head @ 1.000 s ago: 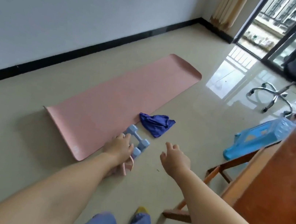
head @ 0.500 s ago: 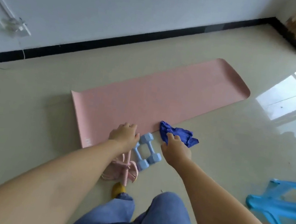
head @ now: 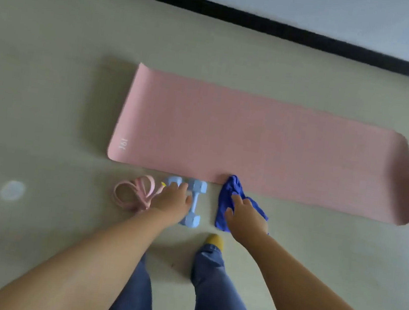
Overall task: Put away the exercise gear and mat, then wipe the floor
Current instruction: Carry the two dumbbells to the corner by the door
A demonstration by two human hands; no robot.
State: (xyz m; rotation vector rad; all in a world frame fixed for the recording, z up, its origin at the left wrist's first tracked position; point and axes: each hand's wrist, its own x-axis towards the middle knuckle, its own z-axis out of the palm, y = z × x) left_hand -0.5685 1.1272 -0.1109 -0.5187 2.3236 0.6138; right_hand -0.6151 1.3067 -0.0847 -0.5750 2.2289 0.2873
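A pink exercise mat lies flat on the floor, its long side toward me. Just in front of its near edge stand two light blue dumbbells side by side. My left hand reaches down over the left dumbbell and covers most of it; its grip is hidden. A pink resistance band lies coiled to the left of the dumbbells. A crumpled blue cloth lies at the mat's edge, and my right hand rests on it with fingers spread.
The glossy beige tile floor stretches all around the mat. A white wall with a black skirting board runs along the far side. My legs in blue trousers and a yellow sock are below the hands.
The view has swung down and left, square onto the mat. My right hand has come down onto the blue cloth. My left hand has stayed over the dumbbells.
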